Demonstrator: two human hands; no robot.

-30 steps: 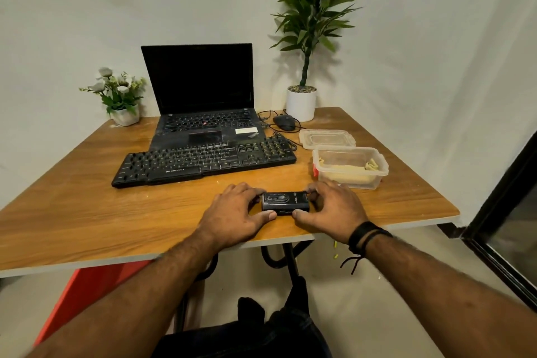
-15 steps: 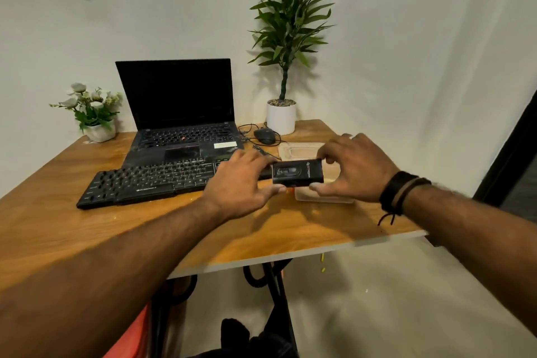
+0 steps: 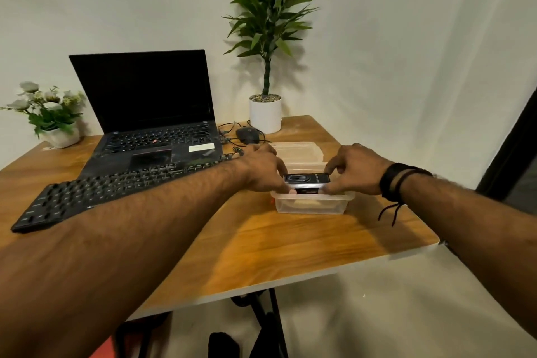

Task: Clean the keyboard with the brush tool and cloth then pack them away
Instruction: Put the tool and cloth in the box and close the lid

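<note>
I hold the brush tool (image 3: 307,180) between both hands, over the open tub (image 3: 312,203). It is a small black case, oblong, lying flat and crosswise, with a raised oval panel on its top and a pale mark towards its right end; a glossy rim runs along its near edge. The print is too small to read.

My left hand (image 3: 263,170) pinches its left end, thumb on the near edge and fingers curled over the far side. My right hand (image 3: 353,173) pinches the right end the same way, thumb low and fingers bent over the top. A black band (image 3: 396,182) sits on my right wrist, with a cord hanging from it.

The tool sits just above the tub's rim; whether it touches the rim I cannot tell. The tub is clear plastic, with something pale inside, blurred. Just behind the tub lies its clear lid (image 3: 297,150).

Left of the tub, the black keyboard (image 3: 116,192) runs slantwise under my left forearm. Behind that stands the open laptop (image 3: 151,113), screen dark. Behind the tub are a black mouse (image 3: 247,135) with its cable and a tall plant (image 3: 266,38) in a white pot. Far left of the tub is a small flower pot (image 3: 50,118). All of it rests on the wooden table (image 3: 261,247).
</note>
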